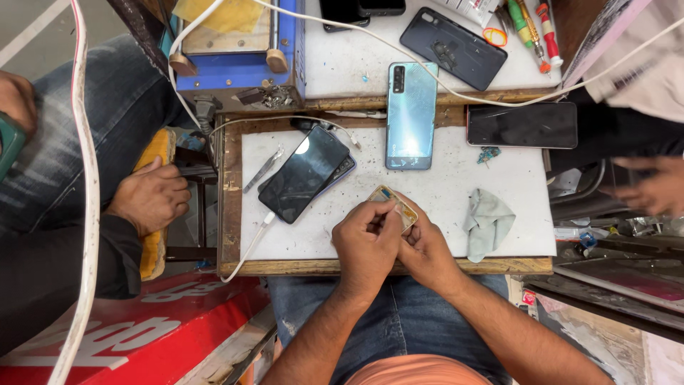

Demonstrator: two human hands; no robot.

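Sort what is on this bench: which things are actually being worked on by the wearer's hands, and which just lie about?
In hand:
- small gold-coloured flat component, held between left hand and right hand

Lying about:
- black smartphone on a white cable
- light blue phone back
- dark phone with cracked back
- black rectangular screen panel
- grey-green crumpled cloth
- metal tweezers

Five phones (411, 114), one cloth (489, 221), one tweezers (262, 170).
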